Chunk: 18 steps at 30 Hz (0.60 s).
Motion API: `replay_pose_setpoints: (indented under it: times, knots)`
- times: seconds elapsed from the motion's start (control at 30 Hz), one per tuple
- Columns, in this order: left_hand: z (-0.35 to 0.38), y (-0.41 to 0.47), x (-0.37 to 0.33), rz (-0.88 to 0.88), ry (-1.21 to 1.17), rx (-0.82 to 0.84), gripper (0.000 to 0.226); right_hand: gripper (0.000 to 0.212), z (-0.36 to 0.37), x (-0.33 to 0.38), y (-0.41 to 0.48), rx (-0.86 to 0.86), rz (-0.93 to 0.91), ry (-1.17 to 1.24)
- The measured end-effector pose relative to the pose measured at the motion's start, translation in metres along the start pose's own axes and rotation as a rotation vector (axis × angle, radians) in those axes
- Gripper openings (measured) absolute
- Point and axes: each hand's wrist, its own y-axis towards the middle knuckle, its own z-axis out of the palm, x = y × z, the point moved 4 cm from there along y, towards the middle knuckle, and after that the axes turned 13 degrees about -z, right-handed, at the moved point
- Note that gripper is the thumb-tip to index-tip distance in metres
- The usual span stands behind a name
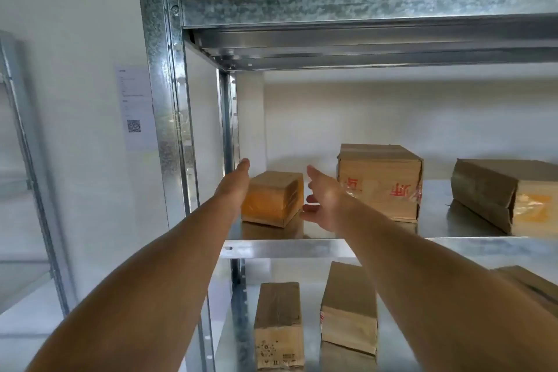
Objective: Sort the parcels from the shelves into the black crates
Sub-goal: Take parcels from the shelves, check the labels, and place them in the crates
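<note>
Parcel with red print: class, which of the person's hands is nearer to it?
Right. The right hand is just left of the parcel with red print; the left hand is farther left, on the other side of the small parcel.

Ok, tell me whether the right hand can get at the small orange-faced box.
Probably yes: the right hand is open just beside the small orange-faced box, with nothing between them.

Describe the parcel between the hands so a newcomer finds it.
On the metal rack, find the left end of the shelf at hand height. The parcel sits between the left hand and right hand. It is smallest, orange-fronted; the neighbour is bigger, red-printed.
</note>
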Motion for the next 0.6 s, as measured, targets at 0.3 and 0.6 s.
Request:
replay_pose_setpoints:
  times: [0.3,0.6]
  knots:
    - [0.007,0.032,0.007,-0.072,-0.097,0.168,0.064,0.062,0.011,-0.016,0.027,-0.031,0.106,0.145]
    - [0.012,0.030,-0.002,-0.113,-0.196,0.273,0.069,0.074,0.006,0.003,0.037,0.033,0.012,-0.053]
